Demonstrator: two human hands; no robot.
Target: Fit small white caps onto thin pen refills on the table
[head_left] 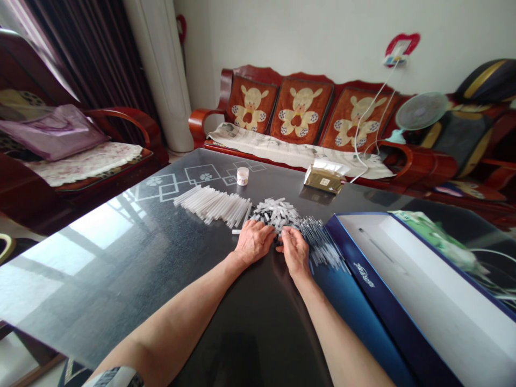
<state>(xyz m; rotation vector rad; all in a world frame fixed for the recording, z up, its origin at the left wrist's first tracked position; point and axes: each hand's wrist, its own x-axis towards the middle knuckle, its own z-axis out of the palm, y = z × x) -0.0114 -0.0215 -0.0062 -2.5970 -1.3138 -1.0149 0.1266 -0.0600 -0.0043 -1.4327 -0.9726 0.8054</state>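
Note:
My left hand [255,240] is at the near edge of a pile of short white and black pieces [278,210] that look like pen caps. Its fingers are curled in, and anything in them is hidden. Close beside it, my right hand [295,250] has thumb and fingers drawn together; what they pinch is too small to make out. To the left lies a row of translucent white pen barrels [213,204], with one loose barrel crosswise by my left wrist. Thin pen refills [322,244] are bunched just right of my right hand.
A long blue box [403,279] with a white inside stands at the right, one pen [377,244] lying in it. Behind the piles are a small white tub [242,176] and a tissue pack [324,177]. A green plastic package [439,236] sits beyond the box.

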